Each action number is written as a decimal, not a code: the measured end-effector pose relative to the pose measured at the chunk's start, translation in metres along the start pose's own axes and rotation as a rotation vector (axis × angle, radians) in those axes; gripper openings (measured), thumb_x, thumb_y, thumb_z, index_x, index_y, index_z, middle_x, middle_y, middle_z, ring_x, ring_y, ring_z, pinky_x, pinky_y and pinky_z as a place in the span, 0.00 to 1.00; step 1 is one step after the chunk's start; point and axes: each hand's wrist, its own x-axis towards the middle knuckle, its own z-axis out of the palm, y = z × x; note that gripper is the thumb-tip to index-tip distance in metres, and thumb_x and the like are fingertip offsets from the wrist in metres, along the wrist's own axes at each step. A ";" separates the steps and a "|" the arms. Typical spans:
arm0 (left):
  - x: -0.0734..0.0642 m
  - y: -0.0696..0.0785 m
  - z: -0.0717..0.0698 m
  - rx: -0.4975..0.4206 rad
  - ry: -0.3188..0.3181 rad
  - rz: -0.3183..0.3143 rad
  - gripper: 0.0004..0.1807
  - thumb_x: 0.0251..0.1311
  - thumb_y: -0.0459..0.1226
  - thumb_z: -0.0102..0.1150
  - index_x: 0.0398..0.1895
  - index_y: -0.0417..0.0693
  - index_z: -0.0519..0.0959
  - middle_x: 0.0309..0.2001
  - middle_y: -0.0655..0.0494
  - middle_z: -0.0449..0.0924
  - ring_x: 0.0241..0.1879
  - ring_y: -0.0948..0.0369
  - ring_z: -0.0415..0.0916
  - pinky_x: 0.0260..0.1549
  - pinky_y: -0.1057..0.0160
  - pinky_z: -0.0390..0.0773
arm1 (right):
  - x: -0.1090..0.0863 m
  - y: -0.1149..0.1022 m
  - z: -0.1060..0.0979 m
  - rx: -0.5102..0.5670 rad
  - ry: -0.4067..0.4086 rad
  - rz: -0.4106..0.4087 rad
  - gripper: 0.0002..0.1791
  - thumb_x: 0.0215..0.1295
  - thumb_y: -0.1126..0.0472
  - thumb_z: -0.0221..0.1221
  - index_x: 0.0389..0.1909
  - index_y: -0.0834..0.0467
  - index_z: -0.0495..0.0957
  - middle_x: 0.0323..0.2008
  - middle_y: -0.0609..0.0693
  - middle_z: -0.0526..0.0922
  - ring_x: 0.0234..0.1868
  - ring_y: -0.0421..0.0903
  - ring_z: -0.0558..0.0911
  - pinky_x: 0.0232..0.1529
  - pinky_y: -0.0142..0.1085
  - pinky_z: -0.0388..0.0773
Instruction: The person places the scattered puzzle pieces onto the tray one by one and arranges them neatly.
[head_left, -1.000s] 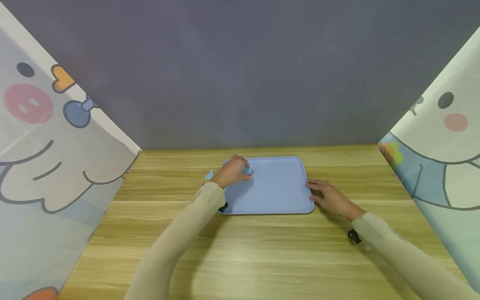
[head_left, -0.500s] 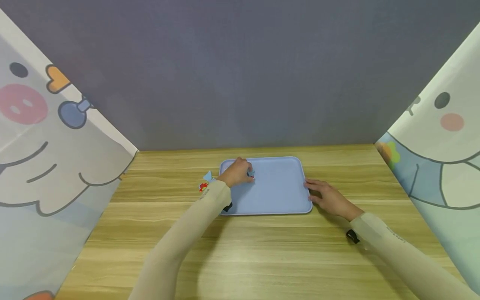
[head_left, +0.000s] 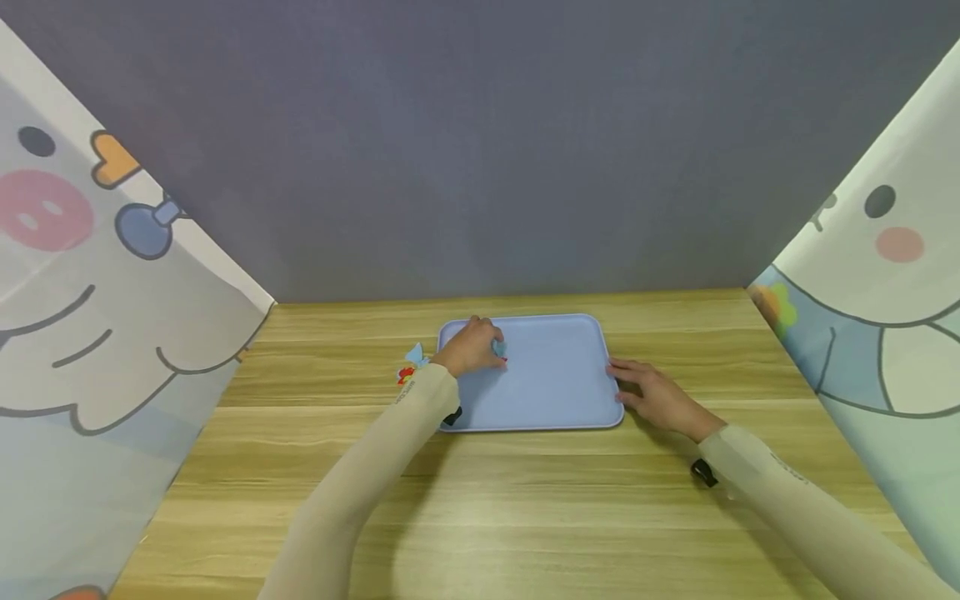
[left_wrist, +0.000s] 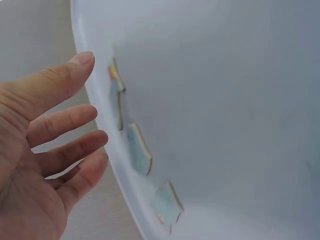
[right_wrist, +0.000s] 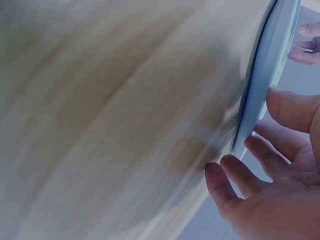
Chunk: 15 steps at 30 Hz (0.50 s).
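Note:
A pale blue tray (head_left: 555, 392) lies on the table. My left hand (head_left: 472, 346) reaches over its left part, around light blue puzzle pieces (head_left: 500, 348) with a little red. In the left wrist view, several pale blue flat pieces (left_wrist: 141, 149) lie along the tray's inner rim, just beyond the fingertips. The thumb and fingers there stand apart with nothing between them. My right hand (head_left: 658, 400) rests its fingertips against the tray's right edge; in the right wrist view its thumb touches the tray wall (right_wrist: 265, 65), fingers relaxed.
Left of the tray, on the wood-grain table (head_left: 480, 508), lie a light blue piece (head_left: 415, 353) and a red and yellow piece (head_left: 406, 375). A grey wall (head_left: 495, 167) stands behind. Cartoon-printed panels (head_left: 135, 317) flank the table.
My left hand and the piece at its fingers shifted a little rightward, then stayed nearly still. The loose pieces left of the tray came into fuller view. The right hand keeps its place.

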 end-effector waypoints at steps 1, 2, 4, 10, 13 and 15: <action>-0.002 0.000 -0.001 -0.008 0.007 0.000 0.25 0.49 0.45 0.72 0.50 0.44 0.80 0.51 0.51 0.74 0.63 0.47 0.58 0.58 0.56 0.64 | 0.000 0.000 0.000 0.001 0.003 -0.004 0.27 0.62 0.69 0.59 0.61 0.71 0.67 0.64 0.66 0.64 0.63 0.66 0.63 0.60 0.58 0.59; -0.004 0.000 -0.003 -0.017 0.014 0.000 0.25 0.49 0.45 0.72 0.50 0.44 0.80 0.52 0.51 0.73 0.64 0.47 0.56 0.59 0.56 0.64 | 0.000 0.001 0.000 0.001 0.005 -0.006 0.27 0.62 0.70 0.59 0.61 0.71 0.67 0.64 0.67 0.64 0.63 0.66 0.63 0.60 0.58 0.59; -0.007 0.000 -0.005 -0.037 0.026 0.002 0.25 0.49 0.45 0.72 0.50 0.44 0.80 0.53 0.50 0.73 0.65 0.46 0.54 0.59 0.54 0.64 | 0.000 0.001 0.001 0.000 0.009 -0.012 0.26 0.61 0.70 0.60 0.61 0.72 0.67 0.63 0.67 0.64 0.63 0.66 0.63 0.59 0.58 0.59; -0.020 -0.006 -0.012 -0.083 0.045 0.003 0.26 0.51 0.45 0.70 0.53 0.44 0.79 0.57 0.52 0.72 0.68 0.45 0.50 0.61 0.52 0.60 | -0.001 0.002 0.001 -0.005 0.022 -0.029 0.26 0.61 0.70 0.60 0.60 0.72 0.68 0.63 0.68 0.65 0.61 0.67 0.64 0.58 0.59 0.61; -0.028 -0.010 -0.015 -0.081 0.059 0.013 0.27 0.52 0.46 0.70 0.54 0.44 0.78 0.57 0.53 0.72 0.66 0.47 0.53 0.61 0.54 0.61 | -0.001 0.001 0.001 -0.008 0.026 -0.031 0.26 0.60 0.70 0.61 0.60 0.72 0.68 0.62 0.68 0.65 0.61 0.67 0.64 0.58 0.59 0.61; -0.034 -0.013 -0.018 -0.075 0.072 0.021 0.27 0.52 0.46 0.69 0.54 0.43 0.77 0.57 0.53 0.71 0.65 0.48 0.55 0.60 0.54 0.63 | -0.001 0.002 0.001 -0.007 0.023 -0.030 0.26 0.61 0.70 0.60 0.60 0.72 0.68 0.63 0.68 0.65 0.61 0.67 0.64 0.58 0.59 0.61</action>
